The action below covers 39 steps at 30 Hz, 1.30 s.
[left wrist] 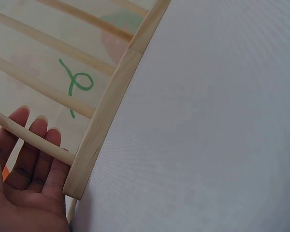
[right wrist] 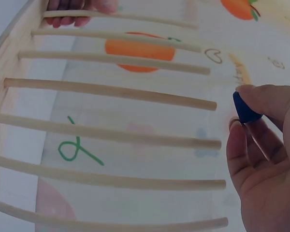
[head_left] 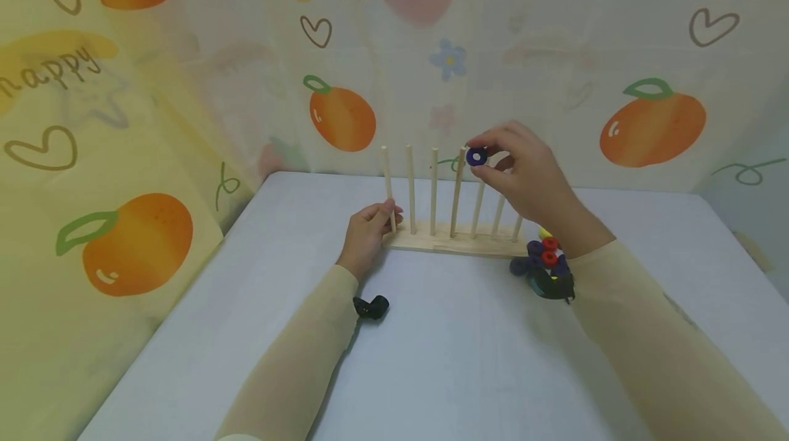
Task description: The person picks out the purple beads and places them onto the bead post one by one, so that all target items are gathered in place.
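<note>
A: Start at the left. What do you find?

B: The left hand (head_left: 366, 232) is at the leftmost peg (head_left: 387, 174), low down, thumb to one side and fingers to the other. That grip is closed about the peg; how firmly, I cannot tell.

A: Next along?

B: A wooden base (head_left: 456, 245) on the desk (head_left: 431, 359), carrying seven upright pegs. The fourth peg (head_left: 457, 187) is darker than the others.

A: Any of them loaded?

B: None that I can see. Every visible length is bare, though the left hand covers part of one.

A: And the piece being worked?

B: A blue ring (right wrist: 245, 107), held off the desk near the peg tops. From above it shows just beside the fourth peg; from the right wrist it stands apart from every peg. The right hand (head_left: 524, 160) has its grip clamped on it, thumb against fingertip.

A: Far right?

B: A pile of red, blue and yellow pieces (head_left: 548, 258) by the base's right end, partly masked. No reliable count.

A: Finding on progress?

B: Early stage, in my judgement: one ring in hand, none on a peg, the pile outstanding.
</note>
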Tool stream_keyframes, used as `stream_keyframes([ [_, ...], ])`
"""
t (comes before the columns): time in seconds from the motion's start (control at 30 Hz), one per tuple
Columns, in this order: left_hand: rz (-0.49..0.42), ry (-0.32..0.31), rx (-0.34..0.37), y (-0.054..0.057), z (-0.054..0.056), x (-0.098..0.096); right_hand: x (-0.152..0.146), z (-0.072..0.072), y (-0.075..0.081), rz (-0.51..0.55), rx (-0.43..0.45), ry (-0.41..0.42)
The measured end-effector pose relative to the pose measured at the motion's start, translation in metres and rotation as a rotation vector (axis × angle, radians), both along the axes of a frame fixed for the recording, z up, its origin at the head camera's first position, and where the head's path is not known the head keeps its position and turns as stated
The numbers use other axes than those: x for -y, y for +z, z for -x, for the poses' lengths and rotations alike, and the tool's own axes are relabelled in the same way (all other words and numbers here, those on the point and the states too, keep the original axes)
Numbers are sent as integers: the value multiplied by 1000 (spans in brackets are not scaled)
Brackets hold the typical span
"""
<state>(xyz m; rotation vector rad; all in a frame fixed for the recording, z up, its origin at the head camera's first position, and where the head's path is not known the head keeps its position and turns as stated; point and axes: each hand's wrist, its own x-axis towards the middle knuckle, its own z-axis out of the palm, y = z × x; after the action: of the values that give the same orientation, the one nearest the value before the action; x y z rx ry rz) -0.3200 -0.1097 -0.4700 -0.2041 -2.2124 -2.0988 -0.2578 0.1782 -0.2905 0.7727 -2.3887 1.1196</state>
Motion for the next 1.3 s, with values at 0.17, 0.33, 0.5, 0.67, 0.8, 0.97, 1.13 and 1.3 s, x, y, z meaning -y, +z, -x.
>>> stream_keyframes([
  [0.17,-7,-4,1,0,0,0,5,9,0,-22,-4,-9],
  [0.33,-21,-4,-3,0,0,-1,10,19,-2,-38,-13,-19],
  [0.5,-34,-1,6,0,1,-2,13,25,-3,-40,-29,-23],
  [0.67,-34,1,7,0,0,-2,15,27,-4,-46,-27,-37],
  [0.8,-24,-1,3,0,0,-1,16,28,-5,-44,-2,-51],
  [0.97,-23,-2,2,0,0,-1,17,29,-5,-33,28,-67],
  [1.13,-26,0,0,-1,1,-1,17,30,-5,-37,66,-83],
  [1.3,-24,1,1,0,1,-1,17,32,-7,-56,104,-95],
])
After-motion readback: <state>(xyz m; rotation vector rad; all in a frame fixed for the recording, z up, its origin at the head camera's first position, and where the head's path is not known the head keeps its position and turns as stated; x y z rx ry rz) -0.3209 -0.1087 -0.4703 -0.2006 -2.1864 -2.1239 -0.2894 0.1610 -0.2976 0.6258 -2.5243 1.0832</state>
